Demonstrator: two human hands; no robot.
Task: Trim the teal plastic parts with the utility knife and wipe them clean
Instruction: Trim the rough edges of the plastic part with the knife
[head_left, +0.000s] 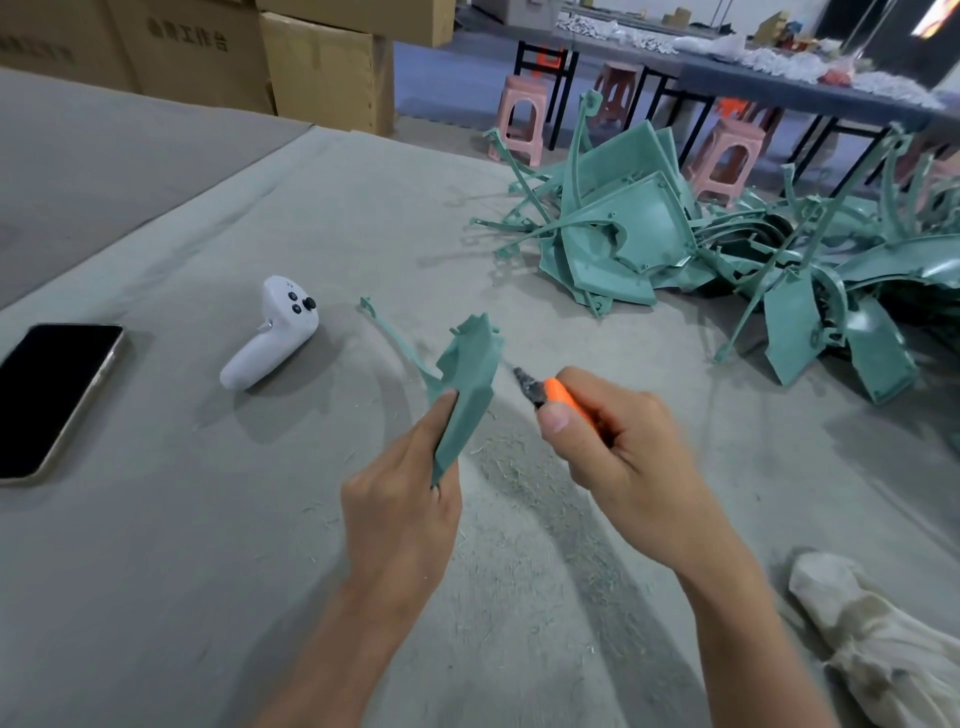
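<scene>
Teal part (467, 374) pinched by left hand (400, 499), utility knife (560, 394) clenched in right hand (623, 452) beside it — a slip could cut fingers.

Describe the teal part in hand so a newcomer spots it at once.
On the grey cloth-covered table, look left of the heap of teal plastic parts. The left hand grips one flat, pointed teal plastic part; the right hand holds an orange-handled utility knife beside it. It alone is held.
</scene>
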